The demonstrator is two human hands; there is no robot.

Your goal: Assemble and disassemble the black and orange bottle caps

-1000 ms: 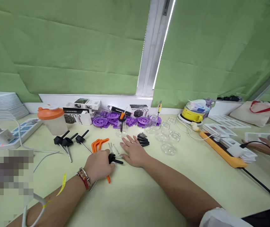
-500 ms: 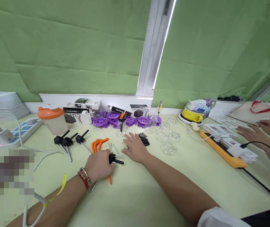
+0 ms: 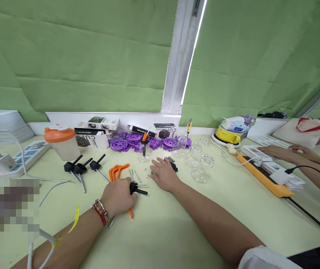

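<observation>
My left hand (image 3: 119,196) is closed around a black plastic part (image 3: 133,188) with a metal rod and a black arm that points right. An orange bent handle (image 3: 130,213) sticks out below this hand, and more orange handles (image 3: 116,171) lie just beyond it. My right hand (image 3: 166,176) rests palm down, fingers apart, close to a few tiny nuts (image 3: 145,170). Black sticks (image 3: 174,166) and small springs (image 3: 171,159) lie beyond its fingers. Between the hands are thin metal pins (image 3: 133,175). Whether the right fingertips touch a nut is unclear.
Three similar black parts (image 3: 80,168) lie left. Purple wheel-shaped parts (image 3: 119,144) and boxes (image 3: 92,138) line the back. A screwdriver (image 3: 144,144) stands in a glass jar; more glass jars (image 3: 200,173) stand right. A power strip (image 3: 263,179) and another person's hands (image 3: 280,152) are farther right.
My right hand has shifted slightly right, so the tiny nuts show more. My left hand keeps its hold. The other person's hand has moved left over the white stack.
</observation>
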